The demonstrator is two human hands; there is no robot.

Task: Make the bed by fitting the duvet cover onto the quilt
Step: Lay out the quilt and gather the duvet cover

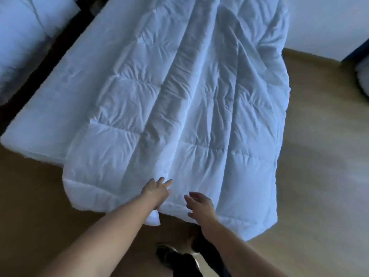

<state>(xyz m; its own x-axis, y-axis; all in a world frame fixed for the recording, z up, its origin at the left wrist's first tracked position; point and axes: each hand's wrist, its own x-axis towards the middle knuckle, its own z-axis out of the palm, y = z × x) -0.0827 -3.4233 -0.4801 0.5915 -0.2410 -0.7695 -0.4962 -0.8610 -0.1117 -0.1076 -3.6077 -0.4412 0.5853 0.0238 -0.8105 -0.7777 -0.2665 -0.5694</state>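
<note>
A white stitched quilt lies bunched in long folds over the bed, its near end hanging over the foot of the bed toward the floor. My left hand reaches to the quilt's near hem with its fingers straight, touching the fabric. A small white corner of cloth shows under my left wrist; I cannot tell whether the hand holds it. My right hand hovers just over the near hem, fingers relaxed and spread, holding nothing. No separate duvet cover can be made out.
Wooden floor lies to the right and in front of the bed. A second white bed stands at the far left across a dark gap. My feet in dark shoes are just below the quilt's hem. A white wall rises at the back right.
</note>
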